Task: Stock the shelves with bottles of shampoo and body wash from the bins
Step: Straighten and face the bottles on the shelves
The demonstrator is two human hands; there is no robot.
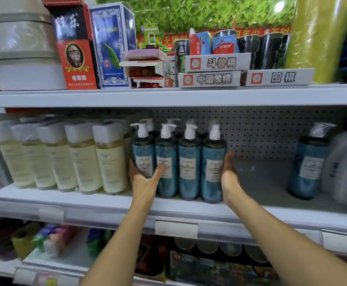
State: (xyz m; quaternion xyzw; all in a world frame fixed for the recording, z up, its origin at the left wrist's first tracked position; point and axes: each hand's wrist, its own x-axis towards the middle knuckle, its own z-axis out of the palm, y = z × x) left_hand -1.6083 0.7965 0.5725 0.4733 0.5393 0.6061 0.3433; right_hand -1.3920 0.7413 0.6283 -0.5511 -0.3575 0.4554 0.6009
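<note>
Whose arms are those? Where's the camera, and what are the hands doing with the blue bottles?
Those arms belong to a person wearing a camera on their head, so you see what they see. There is just this one picture. The blue bottles stand together on a shop shelf, beside cream bottles. The left hand wraps round the bottle at one end. The right hand presses flat against the bottle at the other end. A lone bottle stands apart on the right.
</note>
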